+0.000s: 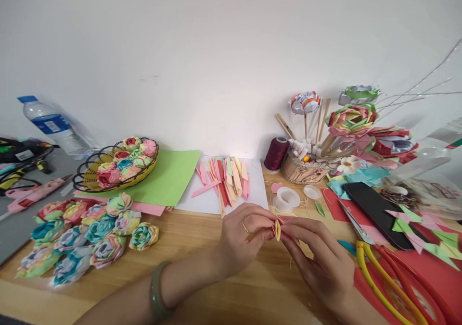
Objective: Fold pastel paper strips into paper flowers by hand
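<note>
Both my hands meet over the wooden table, pinching a small folded paper piece (277, 230), yellow with pink edges. My left hand (240, 236), with a ring and a green bangle on its wrist, grips the left side. The fingers of my right hand (317, 255) close on its right side. A thin thread hangs below the fingers; where it is fastened I cannot tell. Just beyond my hands, many folded paper strips (231, 178) in pink, red, green, peach and yellow lie on a white sheet (187, 201). A white spool (288, 197) stands behind my right hand.
At left lie several paper flowers (97, 229), with more in a yellow basket (90, 173) on green paper (178, 171). A water bottle (54, 125) stands behind. On the right are a maroon thread cone (276, 154), a flower-filled holder (306, 168), scissors (357, 224) and a black phone (375, 212).
</note>
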Demonstrator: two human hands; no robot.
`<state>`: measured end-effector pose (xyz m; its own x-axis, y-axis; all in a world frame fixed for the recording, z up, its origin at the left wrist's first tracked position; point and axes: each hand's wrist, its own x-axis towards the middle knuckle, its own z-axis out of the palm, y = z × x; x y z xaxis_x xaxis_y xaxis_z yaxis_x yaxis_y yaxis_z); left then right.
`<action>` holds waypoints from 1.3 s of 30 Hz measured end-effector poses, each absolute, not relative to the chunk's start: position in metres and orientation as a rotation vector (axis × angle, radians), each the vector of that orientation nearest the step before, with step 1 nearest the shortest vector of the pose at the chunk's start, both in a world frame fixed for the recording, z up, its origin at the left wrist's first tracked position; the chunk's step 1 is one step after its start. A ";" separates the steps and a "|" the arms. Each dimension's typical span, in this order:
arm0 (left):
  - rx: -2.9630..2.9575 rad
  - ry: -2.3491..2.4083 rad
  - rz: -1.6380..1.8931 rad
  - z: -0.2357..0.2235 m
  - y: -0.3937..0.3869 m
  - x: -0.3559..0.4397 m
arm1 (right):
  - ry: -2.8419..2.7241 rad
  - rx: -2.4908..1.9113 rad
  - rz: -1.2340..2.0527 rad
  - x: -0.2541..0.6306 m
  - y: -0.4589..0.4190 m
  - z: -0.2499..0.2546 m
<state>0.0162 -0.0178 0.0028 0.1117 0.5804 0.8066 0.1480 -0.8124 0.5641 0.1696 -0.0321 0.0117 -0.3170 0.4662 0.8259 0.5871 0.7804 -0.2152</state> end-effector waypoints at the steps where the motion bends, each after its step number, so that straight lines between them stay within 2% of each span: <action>1: 2.065 0.708 1.745 0.003 -0.018 0.016 | -1.974 -0.787 -0.146 0.169 -0.032 0.013; 11: 2.126 0.698 1.681 -0.001 -0.015 0.011 | -1.992 -0.779 -0.129 0.171 -0.032 0.014; 22: 2.369 0.564 1.815 0.004 -0.008 0.009 | -2.062 -0.743 -0.146 0.178 -0.033 0.010; 27: 2.360 0.527 1.752 0.000 -0.005 0.007 | -2.105 -0.642 -0.237 0.184 -0.029 0.011; 30: 2.294 0.513 1.604 -0.002 -0.003 0.005 | -2.185 -0.628 -0.140 0.181 -0.028 0.017; 35: 1.983 0.569 1.212 0.002 -0.005 0.004 | -2.178 -0.839 0.616 0.184 -0.026 0.045; 37: 1.712 0.681 1.084 0.006 -0.006 0.005 | -2.029 -1.019 0.566 0.207 -0.016 0.051; 39: 1.452 0.752 1.026 0.008 -0.006 0.007 | -1.826 -1.471 0.323 0.247 0.000 0.048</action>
<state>0.0074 -0.0065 0.0084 0.4130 0.8936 0.1761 -0.1018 -0.1469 0.9839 0.2475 -0.0002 0.0476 -0.0526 0.9175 0.3942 0.7266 0.3060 -0.6152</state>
